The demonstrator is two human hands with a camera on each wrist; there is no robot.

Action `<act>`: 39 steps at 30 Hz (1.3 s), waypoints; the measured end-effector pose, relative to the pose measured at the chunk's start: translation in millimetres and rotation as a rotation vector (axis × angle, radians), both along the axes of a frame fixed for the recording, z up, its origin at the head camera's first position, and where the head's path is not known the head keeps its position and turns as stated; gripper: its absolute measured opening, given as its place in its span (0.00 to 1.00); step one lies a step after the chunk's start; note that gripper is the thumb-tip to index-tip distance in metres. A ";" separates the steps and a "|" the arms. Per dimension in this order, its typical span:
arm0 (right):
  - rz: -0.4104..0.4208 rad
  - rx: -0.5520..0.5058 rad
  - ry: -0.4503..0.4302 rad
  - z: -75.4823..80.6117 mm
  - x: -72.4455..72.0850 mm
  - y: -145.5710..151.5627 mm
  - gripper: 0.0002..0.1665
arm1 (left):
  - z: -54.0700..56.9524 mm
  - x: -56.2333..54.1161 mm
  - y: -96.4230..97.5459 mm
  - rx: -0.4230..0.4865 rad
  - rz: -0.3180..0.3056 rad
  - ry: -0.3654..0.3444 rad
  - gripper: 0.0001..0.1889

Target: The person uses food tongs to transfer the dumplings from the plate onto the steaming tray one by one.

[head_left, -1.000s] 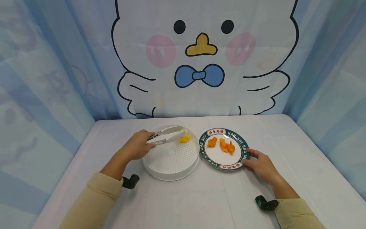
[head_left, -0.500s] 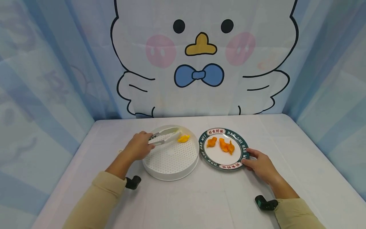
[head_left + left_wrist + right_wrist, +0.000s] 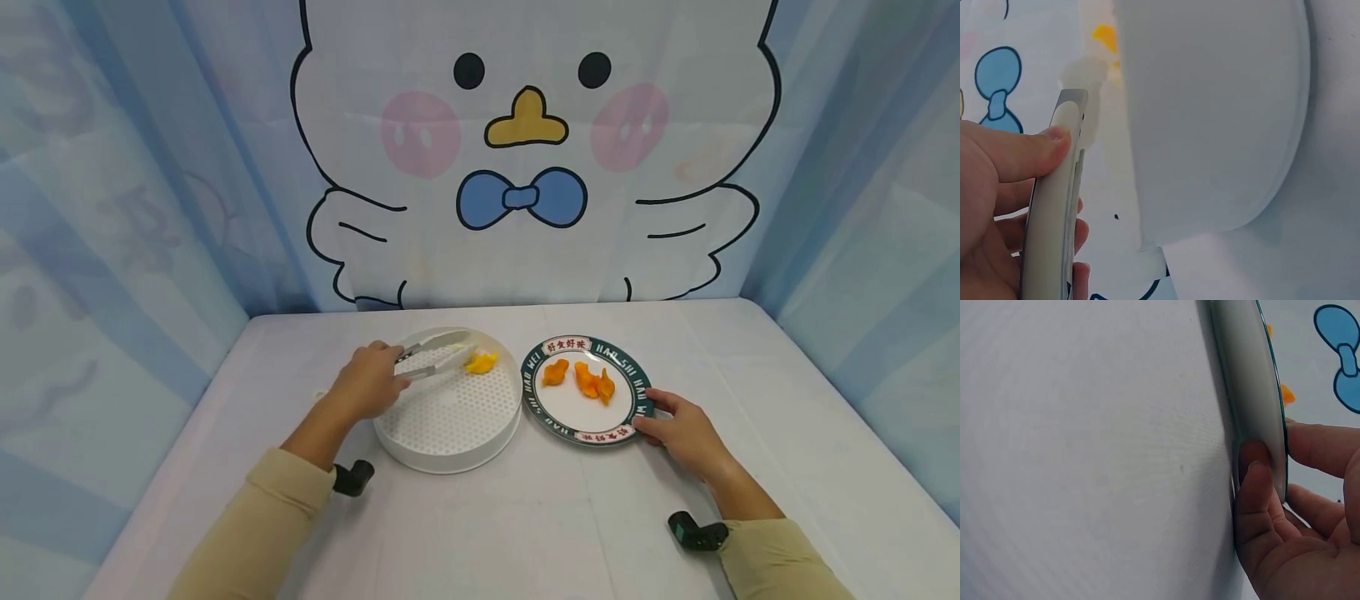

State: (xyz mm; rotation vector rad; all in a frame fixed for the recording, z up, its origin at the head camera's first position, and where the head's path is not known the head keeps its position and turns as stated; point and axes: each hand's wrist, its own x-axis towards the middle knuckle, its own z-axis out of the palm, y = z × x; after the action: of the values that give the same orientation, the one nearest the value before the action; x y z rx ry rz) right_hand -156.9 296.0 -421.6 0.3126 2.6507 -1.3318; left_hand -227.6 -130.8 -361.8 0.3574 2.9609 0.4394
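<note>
My left hand (image 3: 367, 382) grips a pair of tongs (image 3: 437, 341), thumb pressed along the pale handle (image 3: 1051, 206) in the left wrist view. The tongs reach over a round white perforated tray (image 3: 450, 425). Their translucent tips stand right at a small yellow dumpling-like piece (image 3: 482, 363) on the tray. My right hand (image 3: 682, 429) pinches the right rim of a green-bordered plate (image 3: 566, 408). Three orange pieces of similar shape lie on that plate, one (image 3: 556, 372) apart at left and two (image 3: 606, 387) close together. In the right wrist view, fingers curl under the plate's edge (image 3: 1250, 381).
Tray and plate stand side by side on a white-covered table (image 3: 525, 533). Behind rises a curtain (image 3: 525, 258) printed with a cartoon bird, with blue side curtains. Black wrist devices (image 3: 352, 478) sit on both sleeves.
The left hand and tongs have shifted slightly right, and the tongs' lower tip has come to the left side of the yellow piece. The right hand and plate stay put.
</note>
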 end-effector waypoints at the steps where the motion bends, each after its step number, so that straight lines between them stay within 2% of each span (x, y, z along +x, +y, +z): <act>1: 0.000 0.000 -0.001 0.0 -0.2 0.2 0.43 | 1.2 0.6 0.0 0.007 -0.001 0.007 0.29; 8: -0.002 0.008 0.002 0.5 -0.9 1.1 0.43 | 9.0 4.2 4.6 0.050 -0.042 0.045 0.29; 15: 0.007 0.011 0.013 0.1 -0.3 1.4 0.43 | 11.2 9.1 22.0 0.072 -0.073 0.015 0.30; 26: 0.004 0.003 0.013 -1.5 -0.2 1.2 0.43 | 6.2 15.9 60.7 0.100 -0.129 0.012 0.30; 32: 0.005 -0.002 0.010 -2.2 -0.7 1.5 0.43 | 3.8 18.2 74.9 0.076 -0.185 0.013 0.29; 39: 0.009 -0.006 0.015 -2.5 -0.6 2.0 0.43 | 2.0 19.2 87.8 0.050 -0.197 0.015 0.27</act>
State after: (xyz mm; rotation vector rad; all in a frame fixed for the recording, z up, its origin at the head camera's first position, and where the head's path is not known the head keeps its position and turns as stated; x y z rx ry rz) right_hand -157.5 298.0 -424.1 0.2914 2.6565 -1.3441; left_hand -208.4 -43.0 -359.8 0.6534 2.8942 0.4881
